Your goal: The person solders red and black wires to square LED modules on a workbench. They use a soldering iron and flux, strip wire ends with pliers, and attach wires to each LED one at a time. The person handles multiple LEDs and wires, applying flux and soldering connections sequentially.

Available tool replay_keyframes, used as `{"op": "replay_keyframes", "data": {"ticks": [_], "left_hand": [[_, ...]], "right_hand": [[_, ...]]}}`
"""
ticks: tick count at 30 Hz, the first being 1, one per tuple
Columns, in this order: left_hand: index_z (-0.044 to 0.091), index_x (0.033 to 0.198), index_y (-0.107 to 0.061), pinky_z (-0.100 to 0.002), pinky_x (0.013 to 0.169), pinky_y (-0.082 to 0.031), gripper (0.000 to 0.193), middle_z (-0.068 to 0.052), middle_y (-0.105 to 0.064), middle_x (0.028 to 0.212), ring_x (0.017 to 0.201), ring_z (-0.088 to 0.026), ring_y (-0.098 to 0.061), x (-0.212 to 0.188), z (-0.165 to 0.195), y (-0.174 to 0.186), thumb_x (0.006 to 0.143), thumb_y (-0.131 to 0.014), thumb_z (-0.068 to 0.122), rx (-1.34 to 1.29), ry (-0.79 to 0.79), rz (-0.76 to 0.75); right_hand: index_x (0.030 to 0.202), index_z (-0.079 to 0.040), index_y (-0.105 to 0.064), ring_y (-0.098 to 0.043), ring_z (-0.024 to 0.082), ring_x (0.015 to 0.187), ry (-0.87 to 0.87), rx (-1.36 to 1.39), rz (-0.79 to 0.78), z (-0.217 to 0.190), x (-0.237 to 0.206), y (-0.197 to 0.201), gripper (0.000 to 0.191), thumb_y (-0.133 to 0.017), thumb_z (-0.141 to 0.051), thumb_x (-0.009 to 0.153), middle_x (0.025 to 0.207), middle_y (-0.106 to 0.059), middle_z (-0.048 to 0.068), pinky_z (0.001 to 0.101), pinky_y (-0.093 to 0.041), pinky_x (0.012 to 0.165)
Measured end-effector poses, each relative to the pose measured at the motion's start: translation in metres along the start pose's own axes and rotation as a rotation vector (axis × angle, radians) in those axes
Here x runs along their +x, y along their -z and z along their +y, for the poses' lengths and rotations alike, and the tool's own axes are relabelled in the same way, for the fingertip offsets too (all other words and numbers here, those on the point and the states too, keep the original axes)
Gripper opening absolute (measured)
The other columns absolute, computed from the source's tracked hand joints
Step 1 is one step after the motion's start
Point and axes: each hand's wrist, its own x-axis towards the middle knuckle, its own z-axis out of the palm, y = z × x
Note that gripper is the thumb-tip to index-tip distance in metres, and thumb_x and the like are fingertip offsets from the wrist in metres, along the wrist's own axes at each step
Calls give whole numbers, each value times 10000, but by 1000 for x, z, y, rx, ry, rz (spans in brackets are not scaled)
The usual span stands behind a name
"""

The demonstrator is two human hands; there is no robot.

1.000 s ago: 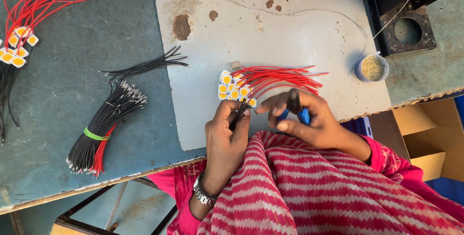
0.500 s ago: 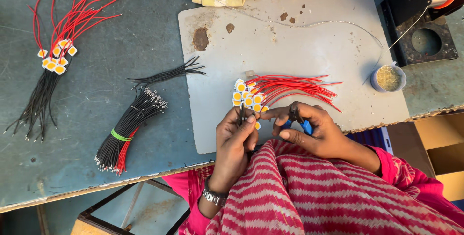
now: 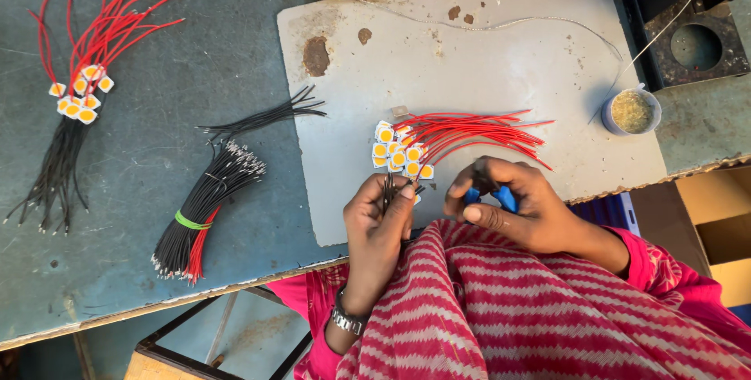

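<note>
i take the grey mat (image 3: 485,51) on the table (image 3: 195,51) as my landmark. at its near edge my left hand (image 3: 379,220) has its fingers (image 3: 403,196) pinched shut on a few thin black wires (image 3: 389,186), and my right hand (image 3: 512,200) is closed around a blue-handled cutter (image 3: 501,195); i cannot tell how far its blades are open. just beyond both hands, on the mat, lies a bunch of small square yellow led chips with red leads (image 3: 438,134). left of the mat, a banded bundle of black wires (image 3: 207,200) and a loose spray of black wires (image 3: 266,118) look like stock yet to be used. far left of the mat, 1 bunch with both red and black leads (image 3: 78,98) reads to me as finished. so i judge 1 batch done, 1 midway with only red leads on, and plenty of wire left. a small cup of flux-like grit (image 3: 630,111) sits at the mat's right edge.
</note>
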Motion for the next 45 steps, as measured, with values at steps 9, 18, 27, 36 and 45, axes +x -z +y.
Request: {"op": "replay_keyframes", "data": {"ticks": [9,18,27,36,45], "left_hand": [[-30,1021,-621,-202,580,-433,76,-3,-669,772,687,-6,-524,-4,9,-4,958,-661,-16,384,-201,39],[-29,1062,-622,-265,745,-628,126,-118,-796,917,920,-152,-808,1,18,-4,936,-628,-24,435,-229,-52],[-23,1072,-633,-263,737,-621,136,-121,-813,934,859,-139,-797,3,23,-3,937,-633,-17,457,-210,-66],[-17,1077,-639,-255,715,-612,136,-111,-814,942,841,-131,-795,4,30,-2,942,-641,-5,489,-219,-75],[-24,1076,-646,-245,630,-569,156,-107,-805,884,743,-88,-745,7,31,-2,920,-645,-7,504,-196,-60]], "right_hand": [[1143,-57,-662,-729,170,910,-214,-290,-247,-14,20,-10,273,-707,-221,930,950,-775,57,345,-557,849],[1121,-66,-666,-724,239,792,-289,-475,-257,-20,31,-7,340,-744,-286,874,879,-769,100,369,-543,736],[1081,-59,-682,-763,254,846,-213,-460,-243,-20,36,-6,295,-763,-251,871,950,-797,96,370,-558,750],[1064,-60,-672,-752,282,837,-212,-493,-261,-25,40,-4,316,-777,-268,850,922,-786,98,388,-550,725],[1012,-65,-689,-756,259,807,-239,-478,-236,-20,41,-3,297,-783,-298,854,889,-787,83,374,-545,731]]}}
